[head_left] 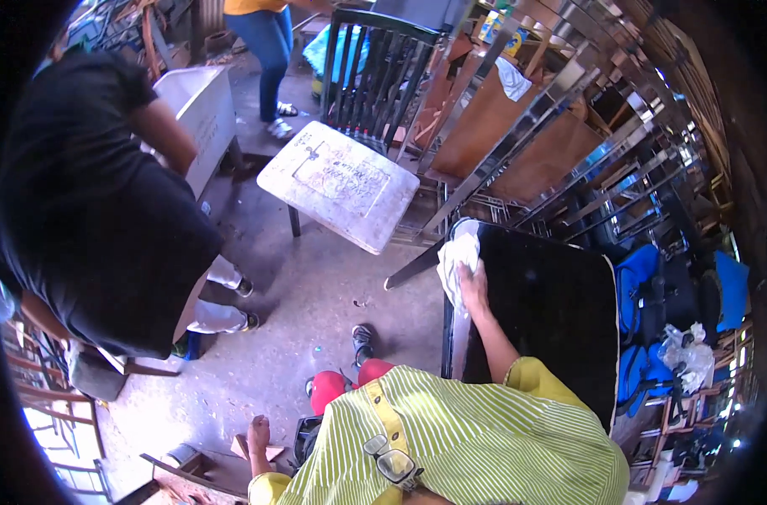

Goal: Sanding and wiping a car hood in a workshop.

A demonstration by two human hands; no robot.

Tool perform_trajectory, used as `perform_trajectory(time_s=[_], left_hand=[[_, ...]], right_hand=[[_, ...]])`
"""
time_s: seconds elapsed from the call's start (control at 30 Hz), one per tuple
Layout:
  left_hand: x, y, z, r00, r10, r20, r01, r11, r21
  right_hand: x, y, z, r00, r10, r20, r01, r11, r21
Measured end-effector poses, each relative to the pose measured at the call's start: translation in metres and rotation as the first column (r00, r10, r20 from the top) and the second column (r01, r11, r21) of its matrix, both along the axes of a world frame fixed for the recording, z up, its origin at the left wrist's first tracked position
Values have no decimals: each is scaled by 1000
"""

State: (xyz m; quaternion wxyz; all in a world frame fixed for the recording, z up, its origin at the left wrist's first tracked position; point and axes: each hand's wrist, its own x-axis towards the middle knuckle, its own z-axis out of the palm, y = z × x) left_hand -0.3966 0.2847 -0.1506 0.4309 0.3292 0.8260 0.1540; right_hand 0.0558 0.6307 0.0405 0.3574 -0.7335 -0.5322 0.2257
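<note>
With my right hand (474,288) I press a crumpled white cloth (459,252) onto the far left corner of a black tabletop (552,311). The fingers are closed on the cloth, which hangs over the table's left edge. A dark leg slants out from that corner. My left hand (259,433) is down by my left side, away from the table. Its fingers look curled in, and no held thing shows. Beside it is a small flat brown wooden piece (270,450); whether they touch I cannot tell.
A chair with a dark slatted back and a worn whitish seat (341,181) stands ahead. At left a person in black (97,202) bends near a white box-like basin (202,109). Another person in jeans (266,59) stands farther back. Stacked metal frames (518,135) and blue chairs (632,362) crowd the right.
</note>
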Motion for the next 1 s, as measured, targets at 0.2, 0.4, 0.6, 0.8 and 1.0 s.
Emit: perform_trajectory(time_s=[0.2, 0.4, 0.6, 0.8, 1.0], left_hand=[[20, -87, -70, 872, -391, -296, 436, 894, 105], [70, -110, -2, 948, 301, 108, -305, 952, 28], [77, -90, 53, 883, 453, 120, -433, 887, -163], [72, -100, 49, 850, 514, 113, -494, 853, -165], [57, -87, 50, 833, 536, 137, -506, 839, -199]], right_hand=[[-5, 26, -5, 854, 25, 519, -40, 999, 18], [14, 4, -31, 730, 16, 683, 106, 985, -136], [13, 3, -33, 628, 88, 773, 103, 975, -195], [17, 9, -24, 654, 193, 732, 57, 952, -301], [15, 7, -26, 640, 214, 738, 67, 941, -331]])
